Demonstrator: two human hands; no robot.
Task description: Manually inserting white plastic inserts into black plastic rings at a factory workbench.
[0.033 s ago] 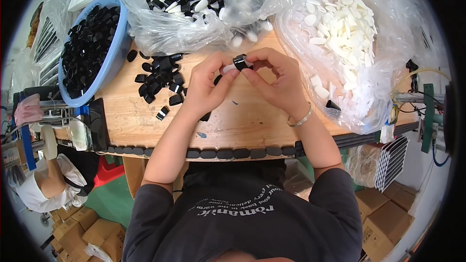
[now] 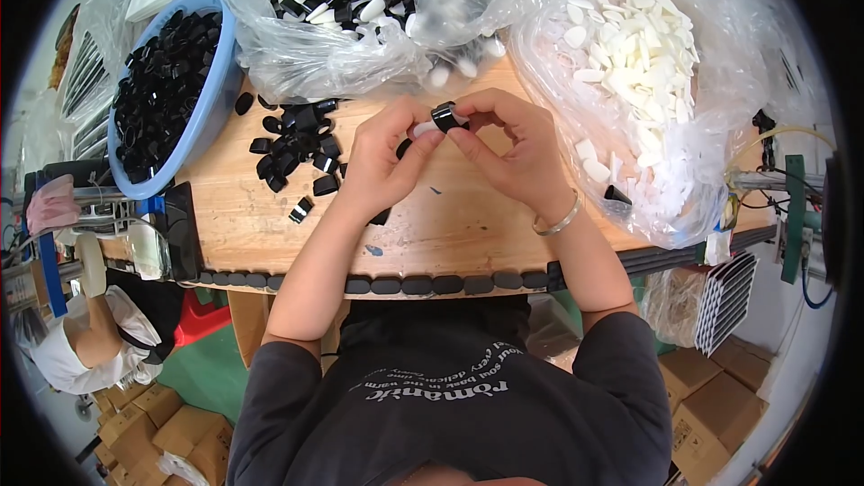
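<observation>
Above the middle of the table, both my hands meet around one small assembly. My left hand (image 2: pixel 389 151) is closed, thumb and fingers pinching a white oblong piece (image 2: pixel 425 128). A glossy black ring-shaped piece (image 2: pixel 445 116) sits around that white piece, and my right hand (image 2: pixel 511 146) pinches it from the other side. How far the white piece goes through the ring is hidden by my fingers. Left of my left hand lies a loose pile of black ring pieces (image 2: pixel 290 146). One more black piece (image 2: pixel 380 216) is partly covered by my left wrist.
A blue basin (image 2: pixel 229 63) full of black rings stands at the left. Behind my hands, a clear bag (image 2: pixel 315 58) holds black-and-white pieces. Another clear bag (image 2: pixel 720 144) at the right has white pieces (image 2: pixel 643 54). Black padding (image 2: pixel 447 284) lines the table's near edge. Another person (image 2: pixel 81 351) sits at the left.
</observation>
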